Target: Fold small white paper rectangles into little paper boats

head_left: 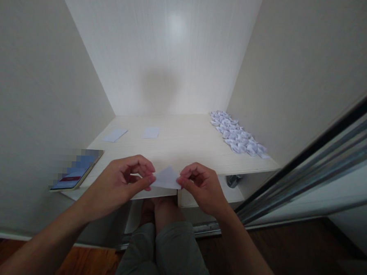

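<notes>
White shelf (pixel 186 141), triangular paper (pixel 168 178), left hand (pixel 117 187) pinching one corner, right hand (pixel 204 191) pinching another

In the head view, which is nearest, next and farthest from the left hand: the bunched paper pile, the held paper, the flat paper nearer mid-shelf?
1. Held paper: pinched by the left hand.
2. Flat paper: beyond the hand, on the shelf.
3. Bunched paper pile: across on the right.
</notes>
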`<state>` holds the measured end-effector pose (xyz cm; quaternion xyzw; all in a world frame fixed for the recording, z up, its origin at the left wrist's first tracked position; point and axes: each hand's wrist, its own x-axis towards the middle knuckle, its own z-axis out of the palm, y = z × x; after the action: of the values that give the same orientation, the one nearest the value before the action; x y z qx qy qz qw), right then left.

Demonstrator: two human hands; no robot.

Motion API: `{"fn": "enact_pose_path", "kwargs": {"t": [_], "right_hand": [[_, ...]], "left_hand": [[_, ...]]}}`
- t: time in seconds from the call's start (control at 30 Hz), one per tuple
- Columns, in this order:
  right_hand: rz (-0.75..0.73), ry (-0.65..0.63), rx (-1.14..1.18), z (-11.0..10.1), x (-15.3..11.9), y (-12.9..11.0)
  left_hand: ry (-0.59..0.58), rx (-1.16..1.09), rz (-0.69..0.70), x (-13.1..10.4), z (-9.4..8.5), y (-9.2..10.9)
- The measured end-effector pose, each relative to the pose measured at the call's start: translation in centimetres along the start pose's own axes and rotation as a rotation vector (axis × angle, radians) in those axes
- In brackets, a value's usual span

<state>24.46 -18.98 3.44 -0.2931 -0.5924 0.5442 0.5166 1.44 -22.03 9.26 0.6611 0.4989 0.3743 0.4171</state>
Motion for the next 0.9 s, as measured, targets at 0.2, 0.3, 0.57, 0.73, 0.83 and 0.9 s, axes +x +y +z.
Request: {"fn": "enact_pose_path", "kwargs": {"t": [0.2,0.3,0.57,0.73,0.83,0.9], "right_hand": [[-0.047,-0.051,-0.14,-0.2,-0.2,-0.5],[-0.061,-0.065,-0.151,-0.4,-0.2,-0.5],[0.014,-0.128,0.059,-0.9,-0.5,0.3],[0.115,-0.159,0.192,-0.6,-0.4,1.3],[0.154,-0.153,0.235,-0.2,-0.3,1.6],[0.168,-0.137,0.261,0.2,-0.3,1.7]], "left_hand": [[-0.029,0.041,0.026,0.1,0.2,-0.1],[-0.014,0.089,0.066,0.1,0.5,0.0],[0.067,0.265,0.548,-0.7,0.2,-2.2],[0.059,0.46,0.743,-1.8,-0.2,-3.3],[0.102,0.528,0.773,-2.1,-0.2,-3.4],[0.131,0.538,0.787,-2.1,-0.2,-3.5]]}}
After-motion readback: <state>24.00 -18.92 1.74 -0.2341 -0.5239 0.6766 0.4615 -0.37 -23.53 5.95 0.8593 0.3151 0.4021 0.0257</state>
